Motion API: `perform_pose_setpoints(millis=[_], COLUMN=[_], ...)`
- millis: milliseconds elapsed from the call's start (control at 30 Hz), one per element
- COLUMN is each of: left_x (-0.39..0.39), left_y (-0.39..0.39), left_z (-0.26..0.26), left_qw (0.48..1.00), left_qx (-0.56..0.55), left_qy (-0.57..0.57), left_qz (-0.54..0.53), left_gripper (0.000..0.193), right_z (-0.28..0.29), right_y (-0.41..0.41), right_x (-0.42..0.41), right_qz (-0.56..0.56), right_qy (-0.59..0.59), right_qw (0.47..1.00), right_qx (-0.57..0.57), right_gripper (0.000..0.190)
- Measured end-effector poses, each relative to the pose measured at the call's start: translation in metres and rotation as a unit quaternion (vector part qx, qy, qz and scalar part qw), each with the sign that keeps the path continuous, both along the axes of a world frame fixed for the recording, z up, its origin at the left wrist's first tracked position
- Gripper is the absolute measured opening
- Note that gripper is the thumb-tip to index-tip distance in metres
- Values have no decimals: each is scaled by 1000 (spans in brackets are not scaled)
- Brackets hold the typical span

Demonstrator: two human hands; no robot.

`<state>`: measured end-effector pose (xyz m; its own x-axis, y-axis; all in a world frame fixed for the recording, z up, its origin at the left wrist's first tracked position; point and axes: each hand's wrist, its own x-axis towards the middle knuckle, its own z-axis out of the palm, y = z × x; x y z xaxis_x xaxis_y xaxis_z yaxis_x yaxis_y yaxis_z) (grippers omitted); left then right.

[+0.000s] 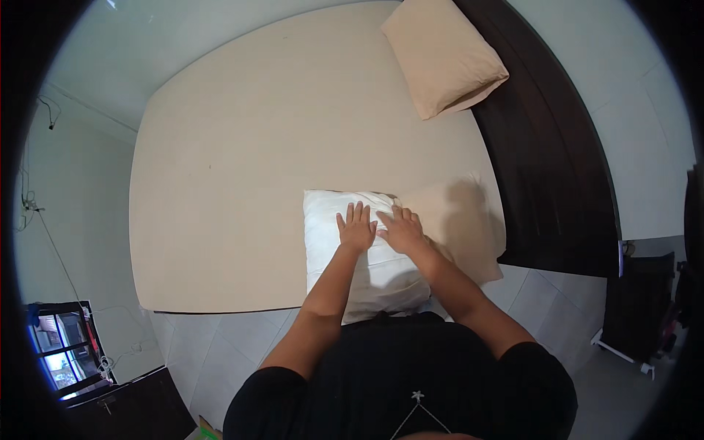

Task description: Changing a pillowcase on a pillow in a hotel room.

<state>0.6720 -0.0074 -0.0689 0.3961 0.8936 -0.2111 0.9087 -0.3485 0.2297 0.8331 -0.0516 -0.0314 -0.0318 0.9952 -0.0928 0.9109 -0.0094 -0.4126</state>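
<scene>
A white pillow (330,236) lies at the near edge of the mattress, right in front of my body. My left hand (358,230) rests flat on its upper middle with the fingers spread. Close beside it, my right hand (404,228) presses on the pillow near its right side, thumb and index finger apart from the others. To the right of the pillow lies a flat beige pillowcase (462,220), partly covered by a shadow. Whether the pillow's right edge sits on it or inside it I cannot tell.
The mattress (236,137) wears a beige fitted sheet. A pillow in a beige case (445,60) lies at the far right, against the dark wooden headboard (544,148). Pale floor tiles (220,341) show along the near side. A dark wheeled stand (638,308) is at right.
</scene>
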Motion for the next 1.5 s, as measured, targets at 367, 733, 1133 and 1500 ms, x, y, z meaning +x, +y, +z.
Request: perform_pose_setpoints(millis=[367, 733, 1133, 1500], left_x=[27, 89, 122, 79], left_y=[15, 45, -20, 8], left_z=[53, 209, 129, 146], left_qw=[993, 971, 973, 989], left_qx=[-108, 133, 132, -20], left_qy=[39, -15, 1, -42], left_qz=[-34, -198, -187, -143], left_gripper=[68, 89, 51, 42], right_z=[-38, 115, 78, 81], right_y=[22, -28, -24, -30], right_x=[45, 67, 82, 218], right_qz=[-118, -234, -29, -346], right_qy=[-56, 322, -230, -162], right_qw=[984, 896, 940, 912], right_qx=[-117, 198, 250, 150], right_gripper=[32, 26, 35, 58])
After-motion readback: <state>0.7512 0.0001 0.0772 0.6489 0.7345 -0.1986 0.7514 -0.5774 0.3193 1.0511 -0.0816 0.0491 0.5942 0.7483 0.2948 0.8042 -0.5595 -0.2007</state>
